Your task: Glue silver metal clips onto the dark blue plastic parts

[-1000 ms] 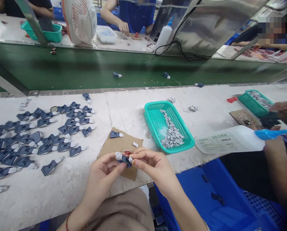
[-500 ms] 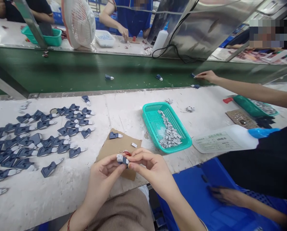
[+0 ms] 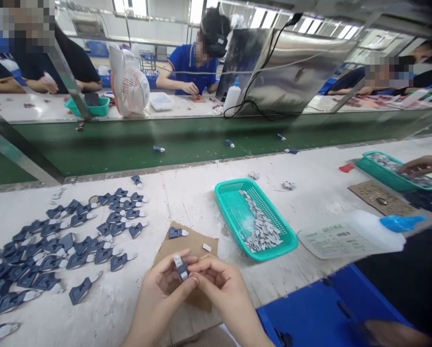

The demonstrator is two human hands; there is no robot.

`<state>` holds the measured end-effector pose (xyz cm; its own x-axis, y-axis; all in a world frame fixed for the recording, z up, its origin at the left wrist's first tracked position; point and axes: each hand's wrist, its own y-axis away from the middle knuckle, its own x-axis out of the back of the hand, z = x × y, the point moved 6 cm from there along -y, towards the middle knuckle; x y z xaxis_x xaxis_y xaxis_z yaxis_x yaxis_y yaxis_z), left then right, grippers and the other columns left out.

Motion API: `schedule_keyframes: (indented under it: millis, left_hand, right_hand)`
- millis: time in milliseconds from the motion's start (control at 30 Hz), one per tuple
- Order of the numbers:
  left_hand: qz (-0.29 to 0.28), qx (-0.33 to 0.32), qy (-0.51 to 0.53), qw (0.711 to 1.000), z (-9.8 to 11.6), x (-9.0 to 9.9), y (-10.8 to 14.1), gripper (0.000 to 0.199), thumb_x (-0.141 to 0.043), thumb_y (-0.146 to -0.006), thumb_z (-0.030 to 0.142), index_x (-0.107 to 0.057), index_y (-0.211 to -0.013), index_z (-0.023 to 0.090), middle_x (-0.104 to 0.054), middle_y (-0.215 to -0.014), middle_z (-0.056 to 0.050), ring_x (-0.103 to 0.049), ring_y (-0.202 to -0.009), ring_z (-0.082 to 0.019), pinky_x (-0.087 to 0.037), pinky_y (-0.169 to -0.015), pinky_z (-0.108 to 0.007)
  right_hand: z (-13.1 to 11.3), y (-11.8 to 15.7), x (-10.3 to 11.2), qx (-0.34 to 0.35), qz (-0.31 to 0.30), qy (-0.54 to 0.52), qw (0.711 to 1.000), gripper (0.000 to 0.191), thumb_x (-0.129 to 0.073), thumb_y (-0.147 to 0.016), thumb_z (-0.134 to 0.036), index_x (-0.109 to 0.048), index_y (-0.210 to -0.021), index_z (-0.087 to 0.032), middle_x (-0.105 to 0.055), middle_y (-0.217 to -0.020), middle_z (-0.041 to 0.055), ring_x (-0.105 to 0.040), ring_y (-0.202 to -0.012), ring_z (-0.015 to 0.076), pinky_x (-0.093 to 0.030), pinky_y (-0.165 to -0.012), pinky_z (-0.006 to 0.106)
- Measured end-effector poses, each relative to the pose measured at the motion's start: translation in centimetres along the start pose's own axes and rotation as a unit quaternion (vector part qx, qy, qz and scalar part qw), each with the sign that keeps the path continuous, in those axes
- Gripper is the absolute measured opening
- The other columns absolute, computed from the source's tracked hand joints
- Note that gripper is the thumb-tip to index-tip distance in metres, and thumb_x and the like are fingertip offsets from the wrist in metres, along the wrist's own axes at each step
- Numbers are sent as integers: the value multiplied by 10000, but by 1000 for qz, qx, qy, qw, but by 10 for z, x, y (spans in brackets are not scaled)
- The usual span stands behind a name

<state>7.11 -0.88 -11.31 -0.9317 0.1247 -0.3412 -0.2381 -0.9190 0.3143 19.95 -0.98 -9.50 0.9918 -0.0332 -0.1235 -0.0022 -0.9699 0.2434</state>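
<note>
While both hands meet low in the middle of the view, the left hand (image 3: 160,294) and the right hand (image 3: 216,284) pinch one small dark-blue piece with a pale tip (image 3: 182,268) between their fingertips, the fingers curled closed on it and the piece held just above a scrap of brown cardboard (image 3: 192,241). The cardboard lies flat on the white tabletop (image 3: 187,193) and carries another blue piece (image 3: 176,233) near its far corner and a tiny white bit (image 3: 206,247) toward its right edge. To the left, well apart from the hands, a wide spread of similar blue pieces (image 3: 57,246) covers the tabletop in loose rows. Just right of the cardboard sits a teal mesh basket (image 3: 234,193) with a heap of small grey-white parts (image 3: 261,229) along its right side. Farther right lies a white squeeze bottle (image 3: 353,236) on its side with a blue cap, near a second teal basket (image 3: 368,166) into which another person's hand (image 3: 420,166) reaches. Beyond the tabletop runs a green conveyor belt (image 3: 129,144) with a few stray blue pieces on it, and past it a white fan (image 3: 129,86) stands on the far bench where other people sit at work.
</note>
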Motion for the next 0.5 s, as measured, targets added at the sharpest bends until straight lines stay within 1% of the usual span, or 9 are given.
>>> schedule_keyframes:
  millis: [67, 100, 167, 233, 300, 333, 367, 433, 500]
  left_hand:
    - [15, -1, -47, 999, 5, 7, -6, 414, -763, -756, 370, -688, -1115, 180, -760, -1099, -117, -709, -1035, -258, -575, -878, -316]
    - [20, -11, -93, 995, 10, 12, -9, 405, -734, -776, 393, -681, -1117, 181, -763, -1084, -117, -714, -1017, -259, -574, -867, -321]
    - [37, -51, -224, 972, 22, 26, -16, 407, -674, -814, 422, -655, -1150, 192, -765, -1064, -115, -726, -956, -258, -572, -830, -330]
    - [63, -93, -366, 924, 34, 41, -23, 423, -607, -854, 453, -608, -1184, 188, -773, -967, -109, -734, -787, -251, -567, -710, -332]
    - [90, -125, -482, 863, 42, 57, -30, 425, -538, -890, 481, -564, -1180, 171, -761, -840, -101, -703, -632, -251, -531, -584, -327]
    - [101, -140, -531, 830, 45, 63, -34, 402, -508, -905, 482, -559, -1151, 168, -750, -815, -104, -696, -608, -258, -517, -555, -327]
    - [106, -157, -574, 797, 47, 68, -37, 365, -484, -917, 469, -564, -1113, 171, -745, -828, -113, -703, -631, -269, -515, -551, -329]
    - [88, -195, -642, 737, 48, 71, -43, 287, -454, -938, 414, -589, -1047, 187, -739, -956, -135, -729, -771, -289, -528, -582, -326]
    - [54, -222, -687, 690, 46, 72, -48, 269, -425, -959, 364, -606, -1067, 196, -715, -1090, -127, -734, -835, -271, -528, -572, -300]
  right_hand:
    - [0, 0, -1, 4, -34, 14, 999, 269, -748, -774, -468, -751, -834, -205, -761, -917, 91, -720, -849, 229, -579, -787, 341]
    - [-2, 0, 2, 8, -41, 35, 999, 267, -716, -806, -468, -753, -871, -212, -759, -898, 86, -718, -811, 219, -582, -757, 334]
    - [-13, 1, 19, 38, -19, 103, 994, 248, -658, -857, -448, -754, -918, -227, -751, -890, 75, -709, -790, 212, -577, -738, 328]
    - [-33, 0, 49, 99, 50, 192, 975, 224, -626, -878, -419, -757, -921, -243, -741, -937, 72, -698, -860, 225, -564, -783, 334]
    - [-55, -2, 85, 153, 138, 275, 939, 212, -614, -870, -405, -753, -913, -251, -736, -971, 70, -684, -886, 234, -555, -792, 338]
    - [-64, -4, 104, 163, 179, 315, 918, 216, -603, -869, -399, -748, -928, -250, -734, -984, 72, -678, -884, 237, -551, -789, 342]
    - [-71, -8, 121, 167, 213, 352, 896, 231, -582, -871, -394, -744, -939, -244, -734, -992, 77, -675, -856, 237, -550, -764, 345]
    - [-76, -21, 147, 136, 220, 429, 865, 262, -547, -871, -376, -740, -972, -230, -740, -998, 88, -668, -761, 231, -543, -688, 351]
    - [-74, -36, 164, 104, 187, 493, 844, 273, -537, -867, -356, -740, -987, -219, -748, -981, 94, -673, -752, 241, -534, -654, 354]
